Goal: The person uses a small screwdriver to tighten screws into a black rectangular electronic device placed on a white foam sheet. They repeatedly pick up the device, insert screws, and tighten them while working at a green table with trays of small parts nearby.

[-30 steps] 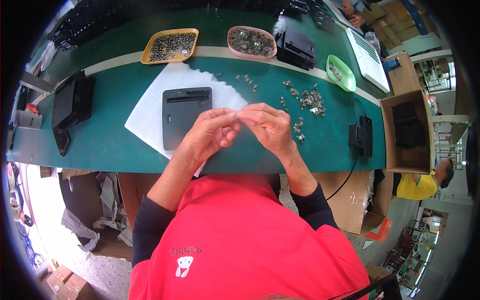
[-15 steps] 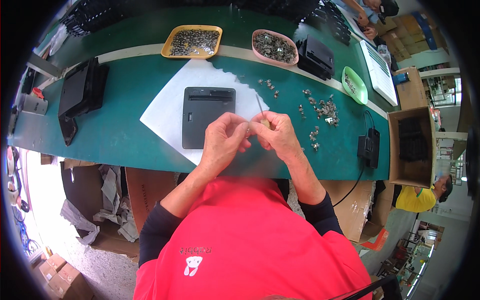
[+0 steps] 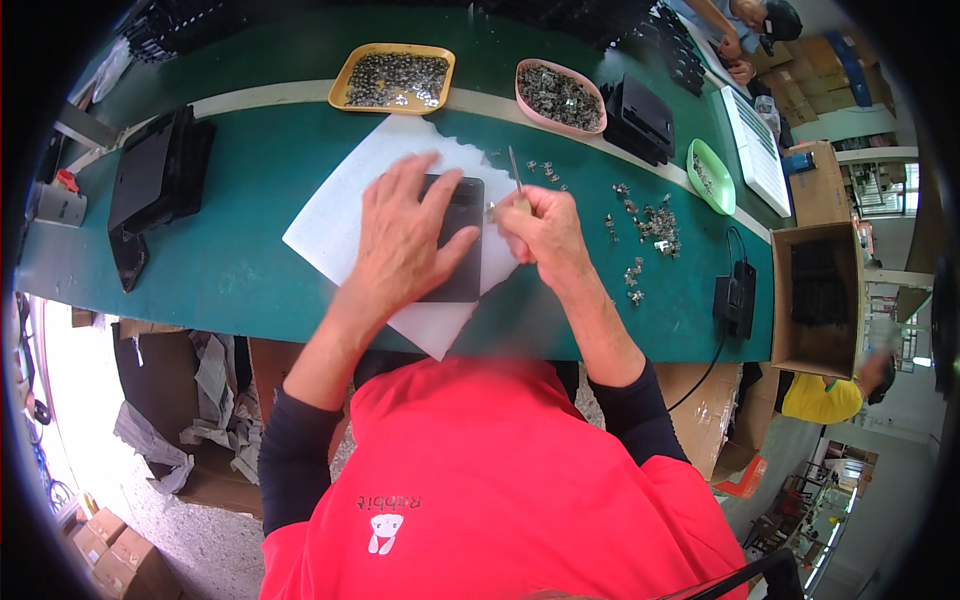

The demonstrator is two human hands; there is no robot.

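Note:
My left hand (image 3: 402,232) lies with fingers spread over a flat black plastic panel (image 3: 462,270), hiding much of it. Under the panel is a white sheet (image 3: 325,220) with a ragged far edge, turned at an angle on the bench. My right hand (image 3: 545,232), just right of the panel, is closed round a thin-shafted hand tool (image 3: 514,168) with a yellowish handle. The shaft points away from me; its exact kind I cannot tell. A tiny shiny metal piece (image 3: 490,211) shows at the right fingertips, beside the panel's right edge.
Loose metal clips (image 3: 658,228) lie on the green bench (image 3: 255,270). Behind are a yellow tray (image 3: 335,98), a pink tray (image 3: 520,98) and a green tray (image 3: 722,190) of small metal parts. Black panels (image 3: 155,175) stand left; a black adapter (image 3: 735,300) sits right.
My hands have parted from their meeting point near the panel's right edge. The left has moved forward and left, opening over the panel. The sheet and panel have turned slightly and shifted right.

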